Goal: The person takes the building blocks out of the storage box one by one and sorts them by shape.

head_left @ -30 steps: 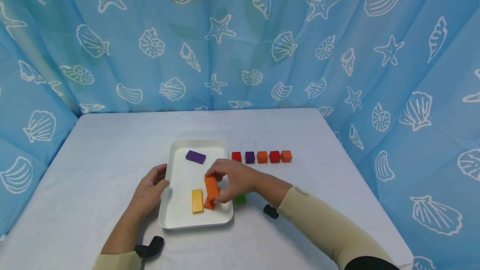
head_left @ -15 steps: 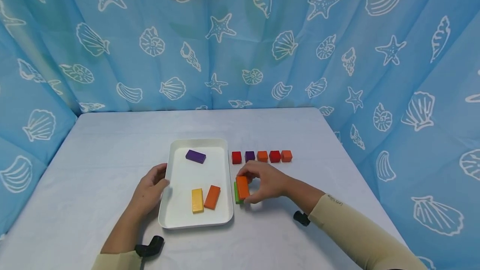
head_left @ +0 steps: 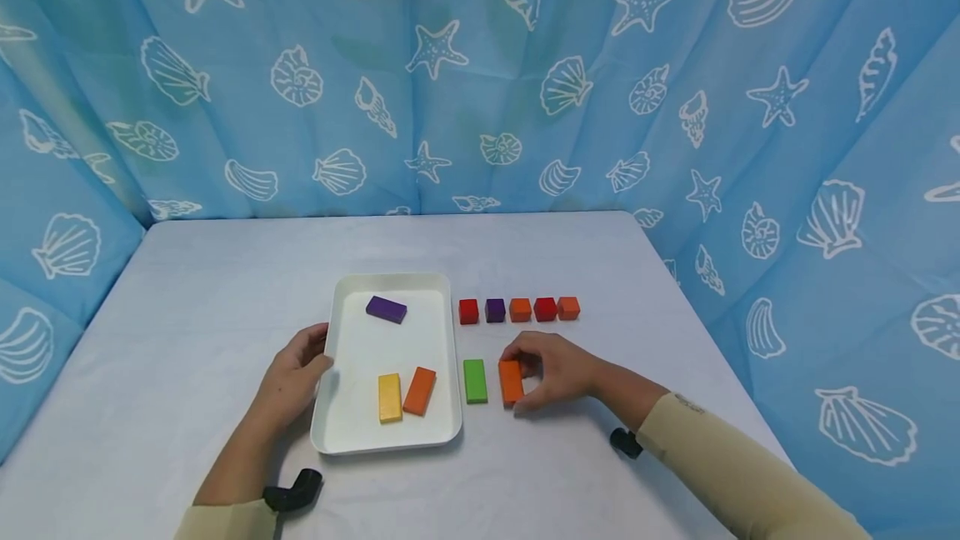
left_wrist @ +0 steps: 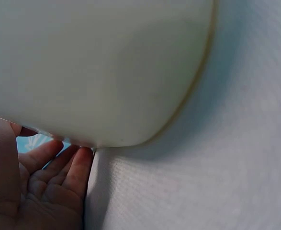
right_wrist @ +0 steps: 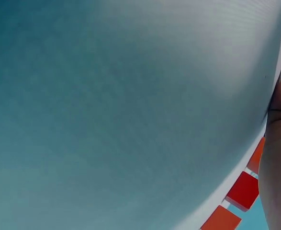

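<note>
My right hand (head_left: 557, 367) pinches an orange block (head_left: 511, 382) between thumb and fingers, low over the table, to the right of a flat green block (head_left: 475, 382). My left hand (head_left: 291, 377) rests against the left side of a white tray (head_left: 390, 438). In the left wrist view, its fingers (left_wrist: 78, 170) lie fairly straight, tips on the tray's outer wall. Inside the tray are a purple block (head_left: 386, 309) towards the back, and a yellow block (head_left: 389, 398) beside another orange block (head_left: 419, 391) near the front. The right wrist view hides the held block.
Behind the green block runs a row of small cubes: a red cube (head_left: 468, 312), a purple cube (head_left: 495, 311), an orange cube (head_left: 520, 310), then another red and another orange. A blue shell-print curtain (head_left: 465, 90) hangs behind the white-covered table (head_left: 247, 273).
My right hand has lifted the orange block out of the tray and carried it right, past the green block, which now shows fully. My left hand has stayed at the tray.
</note>
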Available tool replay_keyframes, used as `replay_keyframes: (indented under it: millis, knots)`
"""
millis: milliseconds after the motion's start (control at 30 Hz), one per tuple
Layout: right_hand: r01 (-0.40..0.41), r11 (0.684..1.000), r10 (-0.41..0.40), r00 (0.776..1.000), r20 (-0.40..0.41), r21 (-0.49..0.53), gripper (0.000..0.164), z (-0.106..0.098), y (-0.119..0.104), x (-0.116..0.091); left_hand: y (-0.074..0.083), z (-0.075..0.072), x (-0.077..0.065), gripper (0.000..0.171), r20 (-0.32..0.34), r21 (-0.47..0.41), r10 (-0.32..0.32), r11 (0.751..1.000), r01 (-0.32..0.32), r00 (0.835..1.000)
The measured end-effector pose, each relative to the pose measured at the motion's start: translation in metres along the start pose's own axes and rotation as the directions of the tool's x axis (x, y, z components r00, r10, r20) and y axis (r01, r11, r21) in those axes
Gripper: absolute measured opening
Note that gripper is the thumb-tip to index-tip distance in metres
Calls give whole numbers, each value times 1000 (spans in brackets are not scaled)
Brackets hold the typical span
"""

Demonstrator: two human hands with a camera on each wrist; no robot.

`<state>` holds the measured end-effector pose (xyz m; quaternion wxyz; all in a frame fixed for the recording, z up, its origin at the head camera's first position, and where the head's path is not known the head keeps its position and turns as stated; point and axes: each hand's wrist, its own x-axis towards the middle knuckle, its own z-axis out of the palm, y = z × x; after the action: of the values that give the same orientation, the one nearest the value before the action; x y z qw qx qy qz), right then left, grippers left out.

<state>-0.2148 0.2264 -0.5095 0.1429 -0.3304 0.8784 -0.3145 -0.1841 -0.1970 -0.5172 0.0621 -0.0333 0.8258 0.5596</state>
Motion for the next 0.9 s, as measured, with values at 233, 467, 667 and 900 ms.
replay_keyframes:
  millis: [233, 467, 667, 900]
  knots:
    - [-53, 999, 53, 998, 24, 8, 61, -2, -3, 6, -1, 0, 1, 62, -13, 5, -14, 1000, 14, 1000]
    - [-64, 998, 63, 998, 28, 17, 66, -1, -4, 7, 1, -1, -1, 62, -11, -1, -3, 1000, 3, 1000]
    - [-65, 998, 65, 998, 17, 18, 79, 1, -6, 7, 1, -1, -1, 62, -12, 6, -2, 1000, 2, 1000]
    - [-79, 996, 79, 997, 15, 30, 78, 1, -7, 4, 0, 1, 0, 63, -11, 12, -9, 1000, 9, 1000]
